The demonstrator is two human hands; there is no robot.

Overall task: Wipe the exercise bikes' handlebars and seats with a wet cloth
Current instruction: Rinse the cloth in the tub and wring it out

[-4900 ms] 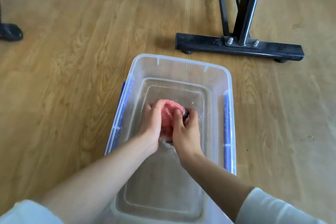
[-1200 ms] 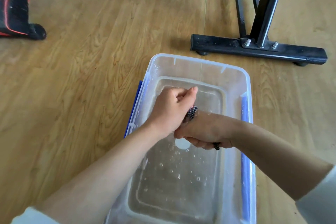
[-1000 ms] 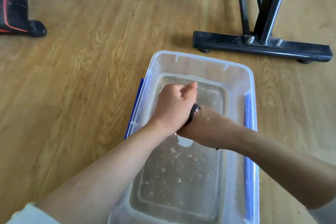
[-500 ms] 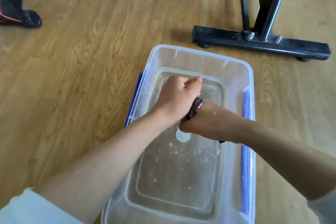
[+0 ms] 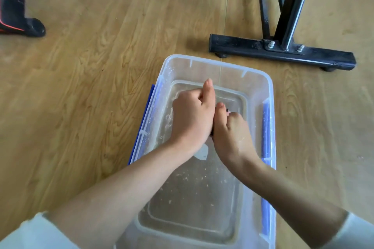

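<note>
Both my hands are over a clear plastic tub holding shallow water, set on the wooden floor. My left hand and my right hand are pressed side by side, fingers curled round the wet cloth. The cloth is almost wholly hidden inside my fists; only a small dark and pink bit shows by my right fingers. Droplets and ripples mark the water below my hands. The black base of an exercise bike stands just beyond the tub, at the upper right.
The tub has blue latch handles on its long sides. A black object with red trim lies on the floor at the far left. Wooden floor surrounds the tub.
Earlier the pink cloth showed between my hands in the water. Since then my hands twisted it with the right wrist turned across, and now the right hand has turned back beside the left.
</note>
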